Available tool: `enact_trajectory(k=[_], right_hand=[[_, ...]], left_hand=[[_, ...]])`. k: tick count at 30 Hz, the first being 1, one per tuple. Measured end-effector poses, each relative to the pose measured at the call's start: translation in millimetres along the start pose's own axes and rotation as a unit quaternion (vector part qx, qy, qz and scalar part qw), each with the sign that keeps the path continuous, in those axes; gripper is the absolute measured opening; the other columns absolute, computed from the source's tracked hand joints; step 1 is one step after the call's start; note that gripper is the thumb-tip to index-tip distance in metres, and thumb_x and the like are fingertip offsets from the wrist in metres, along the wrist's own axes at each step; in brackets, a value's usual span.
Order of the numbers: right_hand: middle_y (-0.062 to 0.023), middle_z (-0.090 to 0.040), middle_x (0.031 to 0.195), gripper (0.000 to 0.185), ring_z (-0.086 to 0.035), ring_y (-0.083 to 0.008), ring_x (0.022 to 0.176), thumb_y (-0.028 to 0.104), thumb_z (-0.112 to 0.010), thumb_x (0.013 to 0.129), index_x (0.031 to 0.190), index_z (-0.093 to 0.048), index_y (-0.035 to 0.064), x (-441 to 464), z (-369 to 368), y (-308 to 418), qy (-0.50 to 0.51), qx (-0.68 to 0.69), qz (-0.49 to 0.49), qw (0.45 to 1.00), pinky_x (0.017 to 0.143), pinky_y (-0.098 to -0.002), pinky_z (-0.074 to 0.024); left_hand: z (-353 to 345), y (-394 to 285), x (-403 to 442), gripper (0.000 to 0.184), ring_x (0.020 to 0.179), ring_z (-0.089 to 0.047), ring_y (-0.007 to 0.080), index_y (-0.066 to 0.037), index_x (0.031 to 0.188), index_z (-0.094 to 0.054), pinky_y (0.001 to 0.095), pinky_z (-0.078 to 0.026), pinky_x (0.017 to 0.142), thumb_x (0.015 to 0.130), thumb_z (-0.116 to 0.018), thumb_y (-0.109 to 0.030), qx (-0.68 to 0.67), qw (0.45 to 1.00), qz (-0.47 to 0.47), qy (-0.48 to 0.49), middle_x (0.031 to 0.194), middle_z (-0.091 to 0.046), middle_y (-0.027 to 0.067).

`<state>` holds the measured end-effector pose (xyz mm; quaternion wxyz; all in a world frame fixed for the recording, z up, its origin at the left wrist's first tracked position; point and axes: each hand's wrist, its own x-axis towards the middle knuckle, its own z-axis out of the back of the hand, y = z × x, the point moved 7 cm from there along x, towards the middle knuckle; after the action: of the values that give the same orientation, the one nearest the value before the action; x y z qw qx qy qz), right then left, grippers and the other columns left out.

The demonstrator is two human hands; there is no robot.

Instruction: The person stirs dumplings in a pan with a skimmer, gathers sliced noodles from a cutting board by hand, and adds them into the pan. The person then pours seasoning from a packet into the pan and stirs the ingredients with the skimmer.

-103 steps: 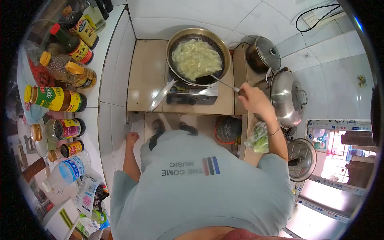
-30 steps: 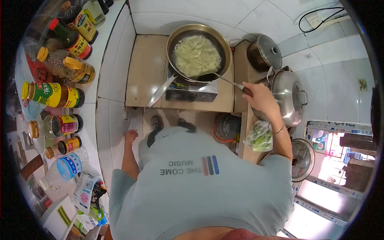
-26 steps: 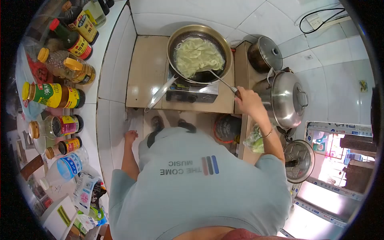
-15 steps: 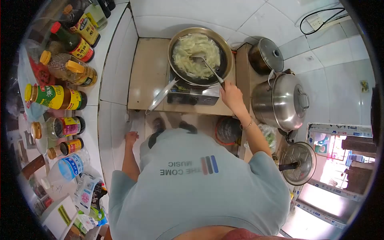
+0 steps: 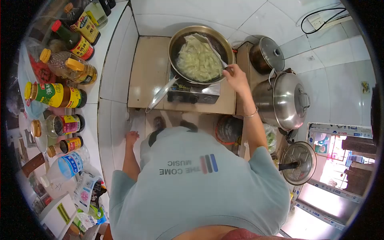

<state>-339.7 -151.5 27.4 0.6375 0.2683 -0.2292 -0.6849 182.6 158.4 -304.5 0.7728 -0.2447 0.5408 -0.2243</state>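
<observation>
My right hand [image 5: 237, 77] is closed around the dark handle of a metal spatula [image 5: 215, 51], just off the right rim of a wide pan [image 5: 228, 44]. The spatula's head lies at the far edge of a heap of pale green slices [image 5: 199, 60] in the pan. The pan rests on a portable stove [image 5: 193, 96], its silver handle [image 5: 162, 94] slanting toward my body at the left. Low at the left, beside the tiled side of the counter, hangs my left hand [image 5: 132, 137], with its fingers curled and nothing visible in them.
Sauce and oil bottles [image 5: 52, 95] line the left counter. To the right stand a small lidded pot [image 5: 267, 55], a large steel pot [image 5: 286, 101], a bagged green vegetable [image 5: 270, 138] and a glass lid [image 5: 299, 163]. A dark bin [image 5: 229, 129] is below the stove counter.
The spatula has swept from the near right of the pan through the middle to its far side. My right hand has moved left and forward with it. My left hand has hardly moved.
</observation>
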Motion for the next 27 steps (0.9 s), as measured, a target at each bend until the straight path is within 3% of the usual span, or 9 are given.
enact_trajectory(k=[3, 5, 6, 8, 11, 12, 16, 18, 27], right_hand=[[-0.019, -0.067, 0.089, 0.036, -0.065, -0.0327, 0.084, 0.025, -0.064, 0.082, 0.106, -0.058, -0.0008, -15, 41, 20, 0.0, -0.002, -0.002, 1.0, 0.076, -0.0375, -0.05], [-0.0119, -0.066, 0.078, 0.035, -0.064, -0.0201, 0.066, 0.026, -0.064, 0.084, 0.106, -0.059, -0.0005, -28, 60, 32, 0.046, 0.026, -0.018, 0.998, 0.063, -0.0313, -0.0499], [-0.0119, -0.066, 0.078, 0.035, -0.064, -0.0201, 0.066, 0.026, -0.064, 0.084, 0.106, -0.059, -0.0005, -35, 71, 40, 0.045, 0.025, -0.019, 0.998, 0.063, -0.0313, -0.0499], [-0.0051, -0.064, 0.071, 0.033, -0.055, -0.009, 0.055, 0.025, -0.062, 0.086, 0.107, -0.06, 0.0, -53, 74, 44, 0.125, 0.063, -0.09, 0.986, 0.051, -0.0251, -0.0445], [-0.0027, -0.063, 0.07, 0.031, -0.051, -0.0059, 0.053, 0.024, -0.06, 0.088, 0.108, -0.06, 0.0001, -73, 58, 31, 0.142, 0.124, -0.073, 0.979, 0.048, -0.0233, -0.0408], [-0.0025, -0.064, 0.071, 0.032, -0.052, -0.0066, 0.053, 0.024, -0.06, 0.088, 0.108, -0.061, -0.0004, -81, 50, 30, 0.162, 0.113, -0.11, 0.974, 0.048, -0.0236, -0.0414], [-0.0051, -0.064, 0.072, 0.034, -0.055, -0.0084, 0.057, 0.025, -0.061, 0.087, 0.11, -0.06, -0.0007, -102, 9, 24, 0.191, 0.117, -0.103, 0.969, 0.053, -0.0239, -0.0446], [-0.008, -0.065, 0.074, 0.037, -0.059, -0.0121, 0.062, 0.025, -0.061, 0.087, 0.112, -0.059, -0.0017, -111, -13, 7, 0.189, 0.156, -0.184, 0.952, 0.059, -0.0259, -0.0474], [-0.0123, -0.067, 0.077, 0.036, -0.065, -0.0193, 0.069, 0.024, -0.061, 0.087, 0.11, -0.06, -0.0033, -85, -31, -8, 0.067, 0.11, -0.124, 0.984, 0.064, -0.0313, -0.0487]], left_hand=[[-1, 3, 3, 0.019, 0.059, -0.059, 0.0157, 0.006, 0.09, -0.064, 0.0285, -0.048, 0.057, 0.086, -0.059, -0.012, 0.005, 1.0, -0.015, 0.01, 0.068, -0.064, 0.0095], [-2, 3, 2, 0.019, 0.06, -0.059, 0.0155, 0.005, 0.088, -0.065, 0.0286, -0.048, 0.057, 0.086, -0.06, -0.013, -0.005, 1.0, -0.017, 0.015, 0.068, -0.064, 0.0093], [-3, -1, -1, 0.019, 0.06, -0.06, 0.0153, 0.005, 0.087, -0.065, 0.0284, -0.048, 0.057, 0.086, -0.06, -0.014, 0.001, 0.999, -0.031, 0.015, 0.069, -0.065, 0.0096], [-4, -6, -1, 0.02, 0.06, -0.06, 0.0151, 0.005, 0.085, -0.065, 0.0282, -0.048, 0.056, 0.086, -0.061, -0.015, 0.006, 0.999, -0.046, 0.017, 0.07, -0.065, 0.0099], [-7, -4, 3, 0.02, 0.061, -0.061, 0.0154, 0.004, 0.084, -0.066, 0.0279, -0.048, 0.056, 0.086, -0.061, -0.015, 0.026, 0.999, -0.029, 0.011, 0.071, -0.066, 0.0108], [-7, -3, 4, 0.02, 0.062, -0.062, 0.0155, 0.004, 0.085, -0.066, 0.028, -0.048, 0.056, 0.086, -0.061, -0.015, 0.016, 0.999, -0.026, 0.016, 0.072, -0.066, 0.0112], [-10, -6, 2, 0.021, 0.064, -0.064, 0.0161, 0.004, 0.089, -0.065, 0.0284, -0.049, 0.057, 0.086, -0.061, -0.016, 0.008, 1.0, -0.026, 0.011, 0.073, -0.067, 0.012], [-9, -4, 3, 0.021, 0.064, -0.063, 0.0166, 0.005, 0.09, -0.065, 0.0286, -0.049, 0.058, 0.086, -0.06, -0.016, 0.01, 0.999, -0.032, 0.014, 0.073, -0.067, 0.0122], [-4, -10, -9, 0.022, 0.059, -0.06, 0.0172, 0.008, 0.088, -0.064, 0.0295, -0.049, 0.058, 0.087, -0.057, -0.013, 0.01, 1.0, -0.017, 0.006, 0.072, -0.066, 0.0124]])
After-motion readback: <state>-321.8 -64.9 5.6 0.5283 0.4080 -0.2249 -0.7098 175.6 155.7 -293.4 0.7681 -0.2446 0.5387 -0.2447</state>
